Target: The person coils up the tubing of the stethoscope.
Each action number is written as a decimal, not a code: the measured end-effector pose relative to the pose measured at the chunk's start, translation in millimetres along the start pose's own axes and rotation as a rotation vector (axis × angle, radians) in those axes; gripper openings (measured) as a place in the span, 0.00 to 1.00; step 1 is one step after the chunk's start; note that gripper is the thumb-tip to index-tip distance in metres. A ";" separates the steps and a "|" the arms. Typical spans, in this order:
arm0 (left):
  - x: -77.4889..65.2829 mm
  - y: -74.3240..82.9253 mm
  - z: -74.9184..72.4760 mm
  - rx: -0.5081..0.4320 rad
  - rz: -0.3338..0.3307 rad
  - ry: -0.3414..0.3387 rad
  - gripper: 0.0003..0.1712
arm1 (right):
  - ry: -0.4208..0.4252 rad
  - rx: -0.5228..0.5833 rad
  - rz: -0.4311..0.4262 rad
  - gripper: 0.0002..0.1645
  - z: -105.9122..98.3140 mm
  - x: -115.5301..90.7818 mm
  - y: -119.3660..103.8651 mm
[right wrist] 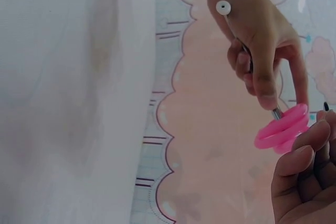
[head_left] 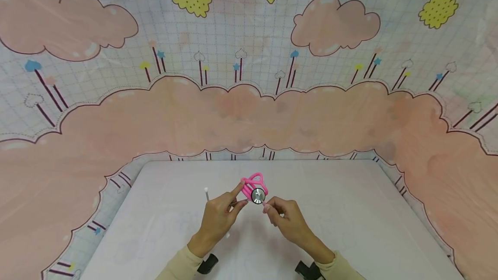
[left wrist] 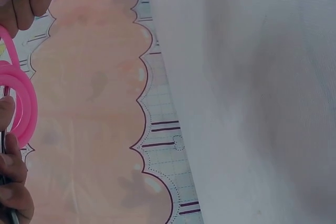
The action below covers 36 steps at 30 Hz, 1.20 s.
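A stethoscope with pink tubing (head_left: 247, 190) wound into loops is held up over the white table. My left hand (head_left: 218, 215) grips its metal ear tubes, index finger reaching up along the coil. One white ear tip (right wrist: 223, 7) sticks out past the back of that hand in the right wrist view. The round silver chest piece (head_left: 258, 195) faces up in front of the loops. Just right of it, my right hand (head_left: 287, 218) pinches the pink tubing between thumb and forefinger. In the left wrist view the coiled tubing (left wrist: 30, 100) shows only at the left edge.
The white tabletop (head_left: 155, 228) spreads beneath both hands. Behind and around it hangs a printed cloth (head_left: 249, 116) with clouds and stars. Black wrist-camera mounts (head_left: 208, 264) sit by both sleeves.
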<state>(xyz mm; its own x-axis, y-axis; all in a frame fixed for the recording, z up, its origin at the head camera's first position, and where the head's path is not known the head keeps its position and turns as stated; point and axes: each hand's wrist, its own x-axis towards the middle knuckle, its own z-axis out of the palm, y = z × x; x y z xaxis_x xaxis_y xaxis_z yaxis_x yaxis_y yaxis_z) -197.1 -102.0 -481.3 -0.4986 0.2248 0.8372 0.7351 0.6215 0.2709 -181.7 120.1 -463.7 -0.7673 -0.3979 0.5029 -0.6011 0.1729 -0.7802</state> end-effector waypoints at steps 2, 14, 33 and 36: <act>-0.1 0.1 0.0 0.014 0.009 -0.003 0.37 | 0.003 -0.003 0.015 0.10 0.0 0.4 -0.1; -2.4 6.1 1.9 0.043 0.026 0.006 0.36 | 0.026 -0.013 0.126 0.12 0.5 4.9 -13.5; 0.4 17.0 9.6 -0.021 -0.034 0.049 0.34 | 0.286 0.009 0.145 0.11 12.1 13.6 -36.3; 0.7 17.6 9.7 -0.016 -0.029 0.047 0.34 | 0.322 0.044 0.176 0.09 13.1 13.6 -35.8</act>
<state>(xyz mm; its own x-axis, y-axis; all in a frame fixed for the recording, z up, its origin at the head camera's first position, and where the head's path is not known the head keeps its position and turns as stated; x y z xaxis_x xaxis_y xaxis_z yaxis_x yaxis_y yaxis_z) -188.9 -83.7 -480.5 -0.4979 0.1718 0.8501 0.7284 0.6148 0.3024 -167.6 96.7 -433.8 -0.8933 -0.0603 0.4454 -0.4488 0.1716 -0.8770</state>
